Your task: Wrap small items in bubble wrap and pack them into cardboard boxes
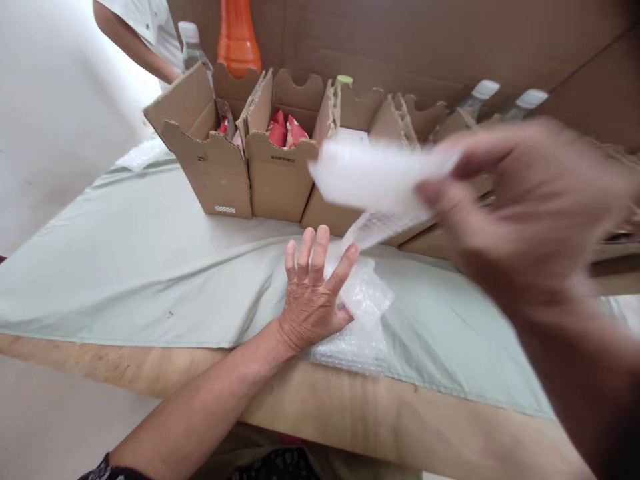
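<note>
My right hand, blurred by motion, is raised at the right and pinches a whitish sheet of bubble wrap between thumb and fingers. The sheet is smeared too; a strip with visible bubbles hangs just below it. On the table my left hand lies with its fingers spread. Under and beside its thumb is more crumpled bubble wrap, which reaches toward the table's front edge. Part of that wrap is hidden by the left hand.
Behind the hands stands a row of open cardboard boxes, some holding red packets. An orange bottle and clear bottles with white caps rise behind. A pale green cloth covers the wooden table. Another person's arm shows at upper left.
</note>
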Available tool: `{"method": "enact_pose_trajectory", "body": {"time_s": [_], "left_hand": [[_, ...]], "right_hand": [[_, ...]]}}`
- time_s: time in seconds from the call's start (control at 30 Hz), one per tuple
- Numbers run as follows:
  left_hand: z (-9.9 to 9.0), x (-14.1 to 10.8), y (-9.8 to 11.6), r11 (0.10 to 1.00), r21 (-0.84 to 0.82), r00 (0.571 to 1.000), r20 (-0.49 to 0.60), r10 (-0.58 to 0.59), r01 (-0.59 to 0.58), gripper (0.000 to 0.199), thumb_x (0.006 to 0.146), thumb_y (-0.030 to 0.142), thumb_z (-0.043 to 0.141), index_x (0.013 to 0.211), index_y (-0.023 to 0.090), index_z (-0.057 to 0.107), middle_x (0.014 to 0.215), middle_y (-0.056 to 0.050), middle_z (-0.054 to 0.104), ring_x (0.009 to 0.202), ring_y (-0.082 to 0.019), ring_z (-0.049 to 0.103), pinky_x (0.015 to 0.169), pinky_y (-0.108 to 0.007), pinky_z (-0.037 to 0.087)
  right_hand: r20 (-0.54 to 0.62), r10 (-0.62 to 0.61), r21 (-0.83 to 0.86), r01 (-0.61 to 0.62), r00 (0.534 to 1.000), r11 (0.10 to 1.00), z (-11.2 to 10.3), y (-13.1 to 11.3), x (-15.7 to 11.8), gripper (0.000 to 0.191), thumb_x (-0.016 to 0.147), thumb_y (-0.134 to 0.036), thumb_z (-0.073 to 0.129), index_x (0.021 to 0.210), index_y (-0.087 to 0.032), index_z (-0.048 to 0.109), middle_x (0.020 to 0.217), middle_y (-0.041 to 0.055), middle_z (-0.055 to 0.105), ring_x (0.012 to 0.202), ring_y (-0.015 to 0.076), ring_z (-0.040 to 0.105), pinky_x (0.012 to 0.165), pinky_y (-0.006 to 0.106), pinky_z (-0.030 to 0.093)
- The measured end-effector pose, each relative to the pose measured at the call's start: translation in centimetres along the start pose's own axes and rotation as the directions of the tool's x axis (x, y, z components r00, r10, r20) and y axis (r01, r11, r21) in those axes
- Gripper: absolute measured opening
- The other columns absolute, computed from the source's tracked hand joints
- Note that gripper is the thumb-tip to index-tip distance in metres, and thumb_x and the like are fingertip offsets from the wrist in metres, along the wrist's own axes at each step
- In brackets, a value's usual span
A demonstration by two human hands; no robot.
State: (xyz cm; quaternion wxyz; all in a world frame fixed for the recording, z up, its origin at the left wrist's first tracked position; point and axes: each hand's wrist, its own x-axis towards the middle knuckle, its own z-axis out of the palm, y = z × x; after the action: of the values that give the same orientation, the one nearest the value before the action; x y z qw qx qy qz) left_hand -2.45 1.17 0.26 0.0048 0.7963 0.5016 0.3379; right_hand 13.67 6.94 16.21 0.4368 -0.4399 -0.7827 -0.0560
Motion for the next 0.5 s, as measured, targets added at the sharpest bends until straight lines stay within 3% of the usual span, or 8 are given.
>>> {"method": "enact_pose_trajectory", "body": {"time_s": [0.07,0.13,0.23,0.27,0.3,0.4,0.43,0.5], "left_hand": [[0.2,-0.2,0.2,1.0,0.013,1.0,-0.019,0.023,-0.023,0.088,0.081,0.047,0.073,0.157,0.022,0.037,0.17,-0.024,0.03,0.162,-0.045,0.014,0.126,-0.071,0.01],[0.4,-0.1,0.3,0.999,0.0,0.999,0.02,0.046,-0.046,0.088,0.084,0.047,0.068,0.159,0.021,0.032,0.166,-0.022,0.038,0.161,-0.043,0.021,0.127,-0.07,0.009],[0.4,0.4,0.2,0.998,-0.053,0.992,0.121,0.04,-0.034,0.08,0.082,0.037,0.066,0.154,0.012,0.04,0.149,-0.021,0.059,0.15,-0.039,0.043,0.128,-0.066,0.014],[0.3,0.6,0.1,0.998,-0.063,0.989,0.142,0.031,-0.022,0.073,0.081,0.034,0.066,0.147,0.01,0.047,0.143,-0.02,0.063,0.144,-0.038,0.05,0.128,-0.064,0.017],[0.2,0.8,0.1,0.998,-0.066,0.988,0.155,0.023,-0.013,0.065,0.081,0.031,0.066,0.14,0.01,0.053,0.138,-0.02,0.066,0.139,-0.036,0.054,0.128,-0.063,0.02],[0.1,1.1,0.0,0.998,-0.067,0.987,0.156,0.019,-0.009,0.05,0.084,0.031,0.065,0.13,0.012,0.06,0.134,-0.018,0.068,0.134,-0.035,0.056,0.126,-0.062,0.025],[0.2,1.1,0.0,0.998,-0.068,0.988,0.153,0.019,-0.009,0.05,0.085,0.032,0.064,0.131,0.012,0.059,0.135,-0.018,0.068,0.135,-0.036,0.055,0.126,-0.063,0.026],[0.3,1.1,0.0,0.997,-0.071,0.988,0.154,0.019,-0.008,0.053,0.087,0.033,0.064,0.134,0.012,0.058,0.136,-0.018,0.067,0.136,-0.036,0.053,0.126,-0.064,0.026]], "right_hand": [[0.193,-0.031,-0.007,0.033,0.981,0.999,1.0,1.6,-5.2,0.009,0.094,-0.028,0.065,0.095,-0.023,0.072,0.1,0.0071,0.08,0.096,0.0259,0.075,0.092,0.046,0.054],[0.472,-0.039,0.097,-0.007,0.881,0.995,2.2,2.9,-7.9,0.015,0.093,-0.022,0.059,0.097,-0.023,0.073,0.102,0.0054,0.081,0.097,0.0244,0.076,0.09,0.042,0.057],[0.77,-0.107,0.207,-0.088,0.629,0.974,2.2,3.5,-6.0,0.022,0.089,-0.019,0.058,0.098,-0.024,0.077,0.099,0.0014,0.082,0.091,0.0197,0.077,0.082,0.033,0.059],[0.798,-0.117,0.203,-0.081,0.592,0.976,1.8,3.1,-4.0,0.021,0.089,-0.019,0.06,0.098,-0.024,0.078,0.095,0.0002,0.081,0.086,0.018,0.077,0.08,0.03,0.059],[0.784,-0.102,0.169,-0.053,0.612,0.984,1.3,2.3,-1.5,0.02,0.09,-0.02,0.061,0.098,-0.024,0.079,0.091,-0.0007,0.081,0.081,0.0162,0.075,0.077,0.028,0.059],[0.574,-0.088,-0.029,0.127,0.814,0.991,1.5,-2.1,6.8,0.02,0.091,-0.016,0.06,0.095,-0.018,0.079,0.088,-0.003,0.076,0.085,0.0131,0.072,0.085,0.025,0.057],[0.54,-0.112,-0.088,0.189,0.834,0.978,2.4,-3.9,9.4,0.023,0.093,-0.015,0.056,0.098,-0.016,0.078,0.094,-0.0031,0.075,0.096,0.0149,0.072,0.097,0.027,0.055],[0.59,-0.157,-0.109,0.271,0.792,0.956,5.4,-7.4,13.5,0.026,0.09,-0.009,0.049,0.087,-0.009,0.075,0.104,-0.0064,0.072,0.116,0.0162,0.068,0.108,0.027,0.048]]}}
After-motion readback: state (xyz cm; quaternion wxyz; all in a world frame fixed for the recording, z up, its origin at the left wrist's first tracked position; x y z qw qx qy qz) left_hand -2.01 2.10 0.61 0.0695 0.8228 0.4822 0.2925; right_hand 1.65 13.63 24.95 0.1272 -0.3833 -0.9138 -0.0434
